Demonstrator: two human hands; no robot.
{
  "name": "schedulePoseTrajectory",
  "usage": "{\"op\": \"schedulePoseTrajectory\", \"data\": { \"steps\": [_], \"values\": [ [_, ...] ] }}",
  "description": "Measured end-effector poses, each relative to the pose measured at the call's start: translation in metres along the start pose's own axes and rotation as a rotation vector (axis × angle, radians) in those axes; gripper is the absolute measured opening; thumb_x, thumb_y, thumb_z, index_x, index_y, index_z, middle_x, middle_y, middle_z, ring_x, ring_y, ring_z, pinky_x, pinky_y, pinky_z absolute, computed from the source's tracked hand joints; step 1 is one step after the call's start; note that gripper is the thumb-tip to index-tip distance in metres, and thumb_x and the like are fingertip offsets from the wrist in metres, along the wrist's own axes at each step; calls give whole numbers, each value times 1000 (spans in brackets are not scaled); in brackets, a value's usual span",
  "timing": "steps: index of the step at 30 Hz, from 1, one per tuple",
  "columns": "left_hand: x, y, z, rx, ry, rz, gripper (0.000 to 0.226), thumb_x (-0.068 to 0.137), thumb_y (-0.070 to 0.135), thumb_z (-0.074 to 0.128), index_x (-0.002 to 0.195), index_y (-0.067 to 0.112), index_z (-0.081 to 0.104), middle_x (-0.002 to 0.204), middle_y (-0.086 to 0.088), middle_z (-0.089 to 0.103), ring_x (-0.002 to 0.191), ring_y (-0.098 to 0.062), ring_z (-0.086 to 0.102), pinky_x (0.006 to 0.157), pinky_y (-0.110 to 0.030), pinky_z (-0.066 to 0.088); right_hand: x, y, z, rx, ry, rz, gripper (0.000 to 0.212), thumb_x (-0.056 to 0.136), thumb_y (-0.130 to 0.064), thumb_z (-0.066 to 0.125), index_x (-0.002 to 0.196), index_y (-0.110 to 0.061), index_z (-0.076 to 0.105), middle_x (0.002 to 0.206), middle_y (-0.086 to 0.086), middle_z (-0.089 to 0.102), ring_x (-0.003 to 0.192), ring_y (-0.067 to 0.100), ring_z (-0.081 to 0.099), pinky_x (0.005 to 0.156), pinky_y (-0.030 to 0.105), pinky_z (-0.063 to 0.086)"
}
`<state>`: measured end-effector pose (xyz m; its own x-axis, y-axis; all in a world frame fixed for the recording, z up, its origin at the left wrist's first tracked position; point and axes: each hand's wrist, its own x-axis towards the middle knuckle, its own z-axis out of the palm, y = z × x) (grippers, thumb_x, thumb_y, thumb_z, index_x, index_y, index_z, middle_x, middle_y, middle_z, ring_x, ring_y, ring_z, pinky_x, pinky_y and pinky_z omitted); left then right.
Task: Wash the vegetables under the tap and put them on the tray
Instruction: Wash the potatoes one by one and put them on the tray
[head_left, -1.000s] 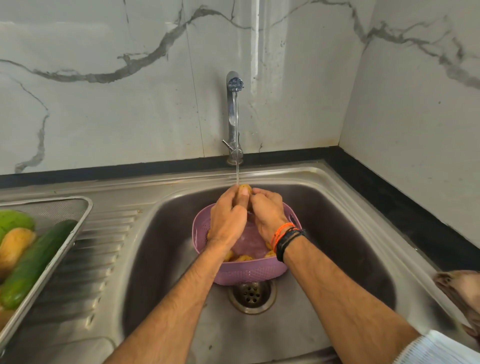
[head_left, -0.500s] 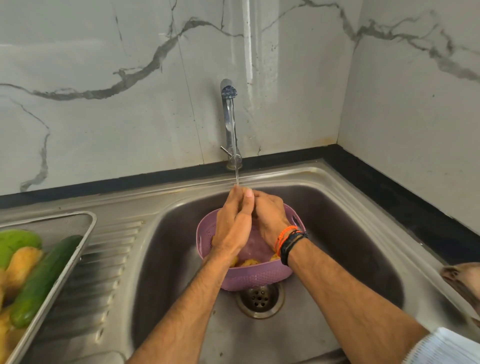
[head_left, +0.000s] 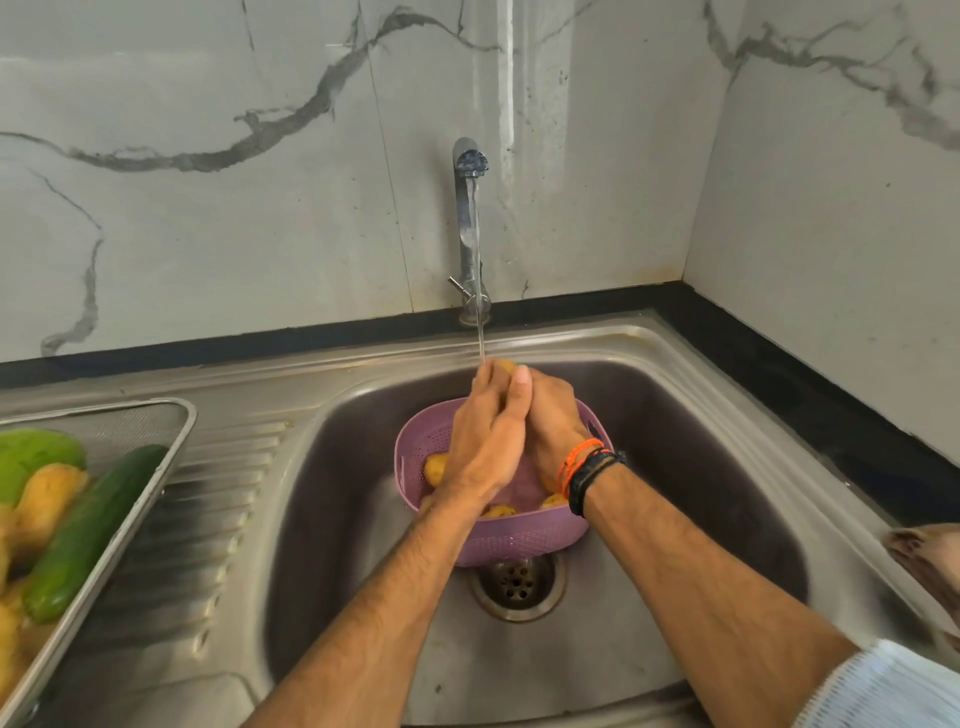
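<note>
Left hand (head_left: 485, 441) and right hand (head_left: 553, 423) pressed together, fingers closed, forearms converging

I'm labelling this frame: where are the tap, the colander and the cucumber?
tap (head_left: 464, 218): head view, upright spout pipe.
colander (head_left: 519, 538): head view, front outer wall.
cucumber (head_left: 91, 530): head view, mid-length.

Left hand (head_left: 485, 441) and right hand (head_left: 553, 421) clasp a yellow vegetable (head_left: 503, 367) under the tap (head_left: 469, 228) stream, above purple colander (head_left: 514, 538) in sink (head_left: 727, 467). Tray (head_left: 130, 415) at left holds cucumber (head_left: 88, 530).
</note>
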<state>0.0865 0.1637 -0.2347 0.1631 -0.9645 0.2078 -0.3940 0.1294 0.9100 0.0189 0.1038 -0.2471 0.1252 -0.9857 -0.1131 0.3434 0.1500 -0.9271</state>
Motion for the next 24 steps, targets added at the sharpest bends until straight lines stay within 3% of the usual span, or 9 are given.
{"op": "schedulePoseTrajectory", "data": {
  "steps": [4, 8, 12, 15, 19, 24],
  "values": [
    [8, -4, -9, 16, 63, -29, 74, 94, 64, 30, 151, 18, 40, 159, -1, 36, 147, -16, 31, 123, -37, 22, -4, 0, 3, -7, -70, 5, 20, 97, -6, 55, 106, -1, 72, 101, 20, 74, 99, 30, 71, 91, 41, 57],
    [-4, 0, -3, 35, 5, -7, 57, 105, 46, 33, 154, 17, 33, 163, 0, 24, 150, -15, 22, 121, -27, 15, 0, 1, 5, -28, 15, 29, 12, 91, -5, 63, 91, -2, 74, 94, 20, 74, 92, 30, 70, 92, 48, 57],
    [2, 1, -3, 17, -9, -22, 57, 105, 47, 31, 154, 18, 31, 164, -1, 19, 152, -15, 16, 125, -35, 13, -1, 4, 0, -16, -25, 16, 17, 96, -12, 59, 98, -7, 75, 100, 15, 75, 102, 29, 71, 94, 42, 56],
    [5, -2, -8, 36, 27, -26, 57, 106, 45, 30, 154, 17, 31, 165, -1, 19, 151, -13, 16, 121, -24, 10, -3, 2, 5, -24, -42, 0, 18, 96, -9, 57, 96, -9, 75, 101, 16, 75, 103, 30, 70, 94, 43, 56],
    [-4, 3, 2, 23, -43, -29, 59, 105, 49, 30, 156, 20, 27, 165, -1, 17, 152, -20, 15, 125, -41, 14, -2, 0, 2, -148, -7, -36, 20, 98, -13, 57, 84, -10, 70, 91, 14, 73, 91, 29, 71, 94, 47, 55],
    [4, 2, -7, 17, 32, -80, 59, 105, 48, 28, 156, 17, 26, 166, -1, 13, 153, -17, 9, 125, -39, 10, -5, 6, 5, -96, -77, 7, 23, 99, -10, 53, 91, -12, 74, 100, 12, 75, 102, 26, 70, 87, 36, 56]
  ]
}}
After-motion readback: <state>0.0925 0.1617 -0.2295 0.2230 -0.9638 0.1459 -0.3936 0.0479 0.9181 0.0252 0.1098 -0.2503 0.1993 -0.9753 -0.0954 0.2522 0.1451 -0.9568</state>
